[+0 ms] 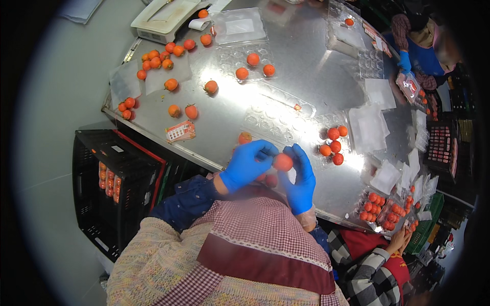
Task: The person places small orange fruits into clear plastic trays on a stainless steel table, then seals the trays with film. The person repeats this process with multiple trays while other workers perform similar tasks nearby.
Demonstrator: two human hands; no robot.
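Note:
Both my hands wear blue gloves and meet at the near edge of the steel table. An orange-red persimmon is held between them. My left hand pinches its left side with the fingertips, while my right hand cups the right side. Behind my left hand sits another persimmon, partly covered. Below my hands a few more persimmons show, partly hidden. Beyond lies a clear plastic tray with round hollows. To the right, several persimmons rest in another clear tray.
Loose persimmons lie at the back left, near a weighing scale. Printed labels lie near the left edge. Black crates stand below it. One co-worker's gloved hand holds a pack; another's bare hands are by filled trays.

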